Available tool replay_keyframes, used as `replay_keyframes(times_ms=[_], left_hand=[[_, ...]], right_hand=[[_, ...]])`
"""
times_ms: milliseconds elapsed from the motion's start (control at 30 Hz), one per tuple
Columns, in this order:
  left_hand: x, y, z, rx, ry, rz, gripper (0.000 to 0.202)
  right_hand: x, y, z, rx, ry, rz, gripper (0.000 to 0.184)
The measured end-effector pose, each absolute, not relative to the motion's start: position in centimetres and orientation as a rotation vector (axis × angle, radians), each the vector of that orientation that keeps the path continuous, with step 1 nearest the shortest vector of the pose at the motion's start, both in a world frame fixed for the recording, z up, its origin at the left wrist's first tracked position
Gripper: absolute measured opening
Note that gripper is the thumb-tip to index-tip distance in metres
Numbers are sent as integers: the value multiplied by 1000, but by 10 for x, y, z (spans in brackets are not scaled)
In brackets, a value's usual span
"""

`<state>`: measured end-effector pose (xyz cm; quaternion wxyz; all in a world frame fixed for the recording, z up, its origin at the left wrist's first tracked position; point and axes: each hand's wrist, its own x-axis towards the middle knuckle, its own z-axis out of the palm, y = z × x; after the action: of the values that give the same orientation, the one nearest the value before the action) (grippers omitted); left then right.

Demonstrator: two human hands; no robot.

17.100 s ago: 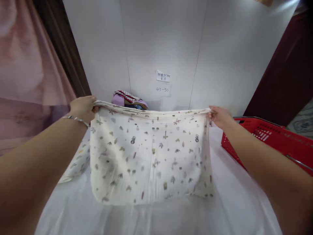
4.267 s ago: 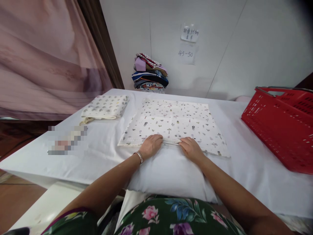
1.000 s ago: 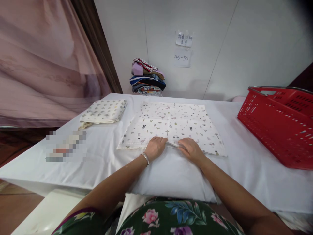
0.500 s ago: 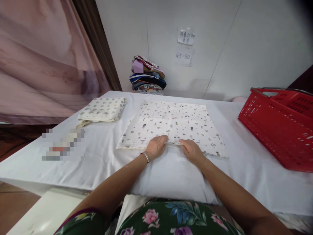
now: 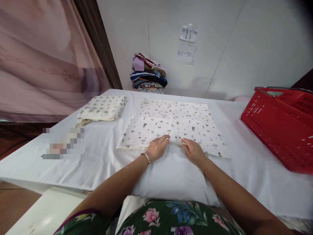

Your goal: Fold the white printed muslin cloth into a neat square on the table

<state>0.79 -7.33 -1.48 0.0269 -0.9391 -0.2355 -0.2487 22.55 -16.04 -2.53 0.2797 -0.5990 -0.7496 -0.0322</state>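
Observation:
A white cloth (image 5: 174,122) printed with small figures lies folded flat on the white-covered table (image 5: 97,163). My left hand (image 5: 157,147) and my right hand (image 5: 193,149) rest side by side at the middle of its near edge, fingers pinching the layered hem. A bracelet sits on my left wrist. Both hands are close together, about a hand's width apart.
A second folded printed cloth (image 5: 102,107) lies at the left back of the table. A stack of coloured folded fabrics (image 5: 148,73) stands against the wall. A red plastic basket (image 5: 283,120) occupies the right side. Paper notes (image 5: 187,44) hang on the wall. A pink curtain (image 5: 44,55) hangs left.
Over the last second my hands have stayed at the cloth's near edge with only slight finger shifts. Much earlier I held the cloth up spread between both hands.

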Motion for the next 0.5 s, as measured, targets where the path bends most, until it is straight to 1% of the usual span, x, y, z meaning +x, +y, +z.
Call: replay_keyframes(times_ms=[133,300,500], left_hand=[[8,-74,-14,-2918,-716,-665,32],[9,-75,-11,-2925,-700,-617,26],[9,-78,-9,-2924,-667,-664,21]], right_hand=[[224,-162,-20,-1490,-2041,-92,30],[222,-164,-14,-1416,-2091,-71,28],[220,-165,-13,-1405,-2095,-80,22]])
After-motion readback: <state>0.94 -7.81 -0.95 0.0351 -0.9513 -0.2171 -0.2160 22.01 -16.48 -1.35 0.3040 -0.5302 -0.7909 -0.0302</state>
